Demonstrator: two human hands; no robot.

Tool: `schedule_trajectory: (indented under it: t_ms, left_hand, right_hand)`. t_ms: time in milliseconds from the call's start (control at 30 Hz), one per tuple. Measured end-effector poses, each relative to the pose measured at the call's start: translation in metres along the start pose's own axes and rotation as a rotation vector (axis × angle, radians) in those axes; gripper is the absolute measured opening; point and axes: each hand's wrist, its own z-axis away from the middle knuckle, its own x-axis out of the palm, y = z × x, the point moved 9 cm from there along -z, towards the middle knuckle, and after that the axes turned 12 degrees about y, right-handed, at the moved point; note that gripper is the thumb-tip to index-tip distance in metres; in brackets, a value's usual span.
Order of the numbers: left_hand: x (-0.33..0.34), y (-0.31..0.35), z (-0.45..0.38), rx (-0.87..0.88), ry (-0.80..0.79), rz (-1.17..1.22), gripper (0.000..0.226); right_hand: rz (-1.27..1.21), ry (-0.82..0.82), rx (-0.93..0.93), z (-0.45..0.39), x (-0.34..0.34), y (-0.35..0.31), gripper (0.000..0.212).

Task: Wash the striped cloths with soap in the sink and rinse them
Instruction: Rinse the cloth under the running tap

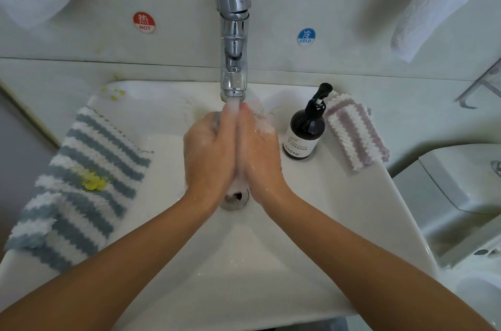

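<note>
A blue-and-white striped cloth (78, 181) lies spread flat over the sink's (244, 263) left rim, with yellow stains near its middle. A purple-and-white striped cloth (355, 130) lies folded on the right rim, just beside a dark soap bottle (306, 132).

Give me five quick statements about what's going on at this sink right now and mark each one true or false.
1. Water is running from the faucet onto the hands. True.
2. The blue-and-white striped cloth has a yellow stain. True.
3. The soap bottle stands left of the faucet. False: it stands to the right, beside the purple-and-white striped cloth.
4. The left hand and right hand are pressed together under the stream. True.
5. The blue-and-white striped cloth is being scrubbed in the sink. False: it lies draped over the sink's left rim, touched by neither hand.
</note>
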Motion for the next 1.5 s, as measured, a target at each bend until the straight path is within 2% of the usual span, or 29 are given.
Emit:
schedule_trajectory:
  t_ms: [100,233,400,433,567,667,800,933,1033,1100,1167,1233,1367,1500]
  left_hand:
    - [0.003,-0.001,0.002,-0.034,-0.033,-0.001,0.05]
    - [0.008,-0.004,-0.003,-0.014,-0.083,0.023,0.044]
    - [-0.001,-0.001,-0.008,-0.012,0.015,0.11,0.038]
    - [-0.003,-0.001,-0.008,-0.036,0.038,0.139,0.035]
    - [-0.014,-0.005,-0.016,-0.088,0.169,0.194,0.019]
    - [-0.016,-0.006,-0.018,-0.11,0.182,0.203,0.007]
    - [-0.006,-0.004,-0.015,-0.107,0.055,0.167,0.033]
    - [0.004,0.004,-0.003,-0.022,-0.049,0.129,0.022]
    - [0.011,-0.001,0.008,-0.061,-0.108,0.098,0.03]
    - [0.014,-0.004,0.013,-0.094,-0.136,0.096,0.032]
    - [0.012,-0.005,0.013,-0.099,-0.121,0.046,0.033]
    - [0.009,-0.005,0.011,-0.087,-0.092,0.018,0.031]
    - [0.01,-0.004,0.004,-0.083,-0.07,0.021,0.034]
    - [0.005,-0.002,0.002,-0.049,-0.017,0.071,0.036]
  right_hand:
    - [0.018,-0.007,0.067,0.0,-0.002,0.004,0.039]
    - [0.029,0.002,-0.01,0.001,-0.005,-0.003,0.036]
    - [-0.003,-0.098,0.014,0.006,0.0,-0.007,0.012]
    - [-0.02,-0.121,0.012,0.009,0.0,-0.008,0.012]
    - [-0.035,-0.168,-0.008,0.019,0.005,-0.007,0.034]
    - [-0.049,-0.145,0.038,0.016,0.006,-0.002,0.024]
    - [-0.001,-0.083,-0.014,0.007,-0.004,-0.009,0.018]
    - [-0.062,-0.012,0.021,0.002,-0.013,-0.006,0.01]
    - [-0.058,0.059,-0.035,-0.001,-0.019,-0.008,0.013]
    - [-0.038,0.089,-0.029,-0.005,-0.021,-0.006,0.024]
    - [0.002,0.093,-0.023,-0.01,-0.02,-0.004,0.039]
    - [0.033,0.083,-0.021,-0.012,-0.019,-0.004,0.044]
    - [0.091,0.058,0.0,-0.011,-0.017,-0.004,0.04]
    - [0.022,0.059,0.027,-0.006,-0.015,0.002,0.029]
